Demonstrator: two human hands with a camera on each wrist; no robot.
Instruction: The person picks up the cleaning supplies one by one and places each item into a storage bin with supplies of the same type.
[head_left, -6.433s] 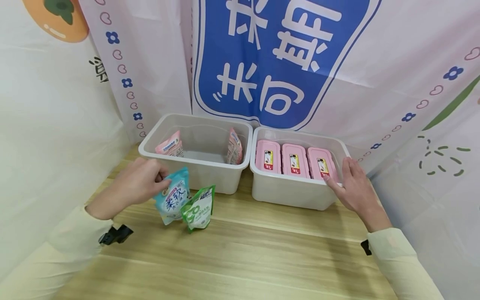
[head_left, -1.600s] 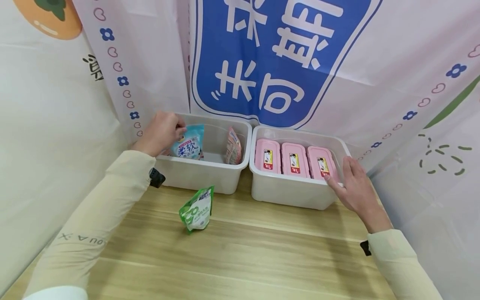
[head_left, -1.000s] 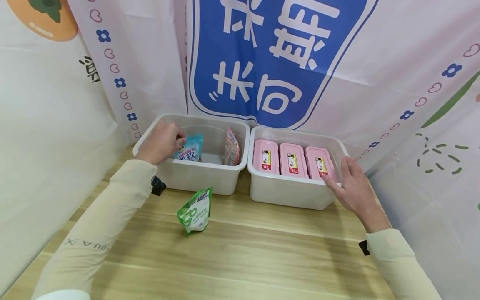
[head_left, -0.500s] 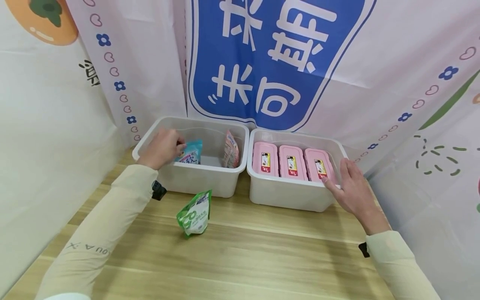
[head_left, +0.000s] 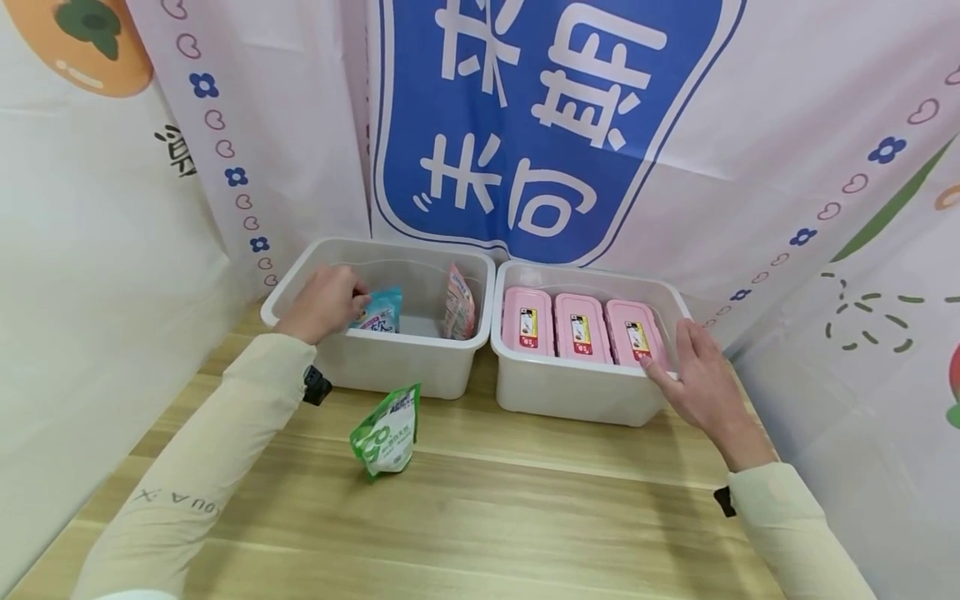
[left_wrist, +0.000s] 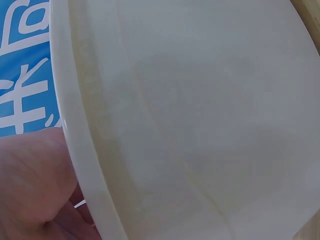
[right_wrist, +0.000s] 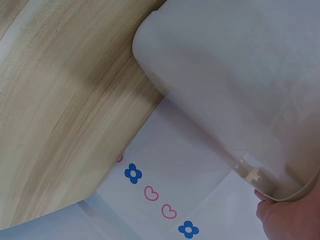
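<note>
In the head view my left hand [head_left: 327,298] reaches over the front rim into the left white bin [head_left: 390,377] and pinches the top of a light-blue pouch [head_left: 381,312], which stands low at the bin's left side. A pink pouch [head_left: 458,303] leans at that bin's right end. My right hand [head_left: 693,375] lies with straight fingers on the front right corner of the right white bin [head_left: 570,398], which holds three pink lidded boxes [head_left: 577,327]. A green pouch [head_left: 386,428] stands on the table in front of the left bin. The left wrist view shows my palm [left_wrist: 30,182] behind the bin wall [left_wrist: 200,125].
The bins sit side by side at the back of a wooden table [head_left: 510,508], against printed cloth backdrops on three sides. The right wrist view shows the right bin's corner [right_wrist: 240,75], my hand [right_wrist: 287,220] under its rim, and flowered cloth [right_wrist: 150,192].
My left hand lifted the blue pouch from the table into the left bin and has lowered it further inside. The right hand has stayed on the right bin.
</note>
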